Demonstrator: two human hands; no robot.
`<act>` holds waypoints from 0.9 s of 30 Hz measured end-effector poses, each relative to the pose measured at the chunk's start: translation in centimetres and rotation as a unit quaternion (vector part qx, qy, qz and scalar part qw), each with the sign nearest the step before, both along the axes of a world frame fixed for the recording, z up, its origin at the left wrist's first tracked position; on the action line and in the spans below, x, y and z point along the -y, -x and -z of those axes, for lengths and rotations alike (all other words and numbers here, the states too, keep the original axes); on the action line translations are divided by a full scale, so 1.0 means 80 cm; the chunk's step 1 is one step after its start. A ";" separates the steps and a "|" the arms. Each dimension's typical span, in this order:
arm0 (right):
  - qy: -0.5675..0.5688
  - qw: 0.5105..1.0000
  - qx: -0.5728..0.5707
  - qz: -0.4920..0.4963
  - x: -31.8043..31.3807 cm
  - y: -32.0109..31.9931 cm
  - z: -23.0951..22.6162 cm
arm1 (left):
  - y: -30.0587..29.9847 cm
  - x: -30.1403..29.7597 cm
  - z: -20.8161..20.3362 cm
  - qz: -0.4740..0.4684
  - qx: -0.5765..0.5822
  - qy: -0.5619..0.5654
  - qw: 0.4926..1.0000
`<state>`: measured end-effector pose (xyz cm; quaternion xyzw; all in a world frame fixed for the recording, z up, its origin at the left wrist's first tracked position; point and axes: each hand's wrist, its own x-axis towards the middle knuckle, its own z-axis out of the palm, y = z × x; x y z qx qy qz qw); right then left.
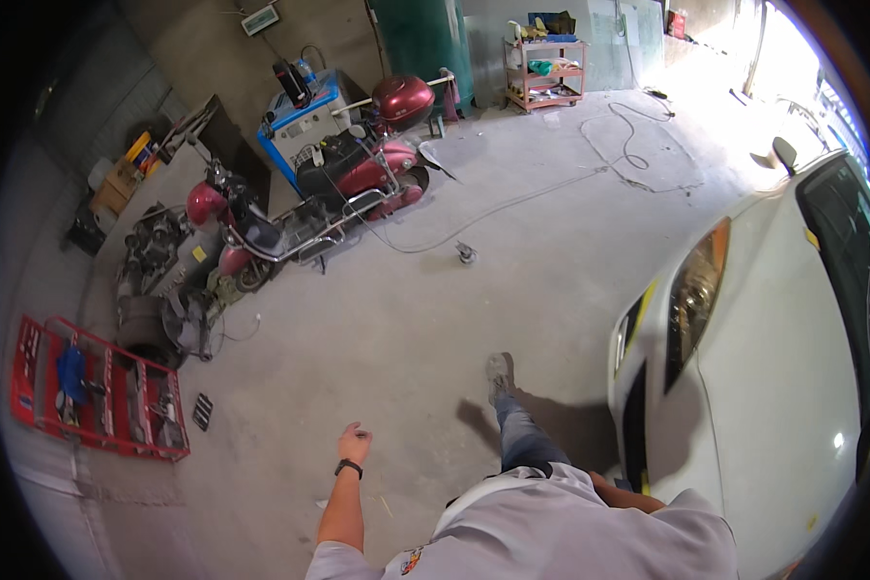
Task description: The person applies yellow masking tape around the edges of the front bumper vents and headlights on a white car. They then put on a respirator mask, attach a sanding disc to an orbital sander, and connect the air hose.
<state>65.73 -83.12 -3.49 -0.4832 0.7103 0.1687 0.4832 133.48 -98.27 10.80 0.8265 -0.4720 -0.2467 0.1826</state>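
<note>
My left hand hangs out in front of me over the concrete floor, with a dark watch on the wrist. Its fingers look curled in; a small dark spot shows at them, too small to name. It touches nothing around it. Of my right arm only a part shows beside my light shirt; the hand itself is hidden. This arm is close to the front of a white car, whose headlight faces the floor area ahead of me. One shoe is stretched forward on the floor.
A red tool cart stands at left, with a small dark tray beside it. A red scooter is parked farther off. A caster-like metal part and a cable lie on the floor. A shelf trolley stands behind.
</note>
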 end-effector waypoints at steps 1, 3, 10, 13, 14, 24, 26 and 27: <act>0.032 0.999 0.021 0.004 0.047 -0.011 0.017 | 0.000 0.045 0.000 0.009 -0.001 0.009 1.000; 0.037 0.998 0.044 -0.012 0.157 -0.034 0.036 | 0.015 0.121 0.006 0.010 -0.010 -0.033 0.999; 0.170 0.979 0.065 0.092 0.627 -0.113 -0.100 | 0.067 0.343 -0.017 0.198 -0.024 -0.141 0.970; 0.289 0.908 0.210 0.217 0.799 -0.130 -0.188 | 0.053 0.476 -0.023 0.201 0.001 -0.112 0.973; 0.313 0.888 0.245 0.230 0.845 -0.135 -0.204 | 0.043 0.524 -0.021 0.202 0.013 -0.109 0.973; 0.015 0.980 0.074 0.183 0.898 -0.236 -0.065 | -0.063 1.141 0.001 0.228 0.028 0.120 0.966; 0.044 0.968 0.089 0.232 0.888 -0.254 -0.082 | -0.086 1.271 -0.013 0.215 0.087 0.182 0.956; 0.037 0.960 0.027 0.275 0.898 -0.269 -0.098 | -0.098 1.330 -0.022 0.195 0.065 0.187 0.961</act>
